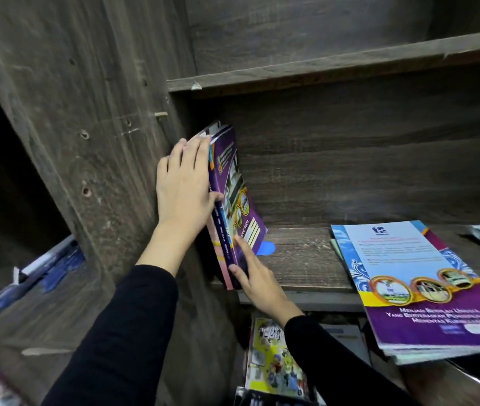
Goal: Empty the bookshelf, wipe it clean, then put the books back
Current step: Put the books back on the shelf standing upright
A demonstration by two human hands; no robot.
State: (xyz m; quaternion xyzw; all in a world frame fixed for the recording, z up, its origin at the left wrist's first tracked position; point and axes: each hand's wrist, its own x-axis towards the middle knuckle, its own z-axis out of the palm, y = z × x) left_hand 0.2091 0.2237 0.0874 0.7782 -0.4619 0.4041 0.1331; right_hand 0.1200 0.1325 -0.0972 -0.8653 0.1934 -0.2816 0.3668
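A few thin books with a purple cover (237, 189) in front stand upright at the left end of the dark wooden shelf (300, 259), leaning against its side wall. My left hand (184, 186) lies flat with straight fingers against their spines and top edge. My right hand (254, 276) touches the purple cover low down with extended fingers, thumb at the books' bottom edge. A second stack of purple and blue books (426, 288) lies flat on the shelf's right end, overhanging the front edge.
A small blue scrap (266, 248) lies on the shelf behind the standing books. The shelf above (335, 65) holds nothing visible. More books and colourful magazines (273, 358) sit on the level below. Blue books (51, 268) lie in the compartment at the left.
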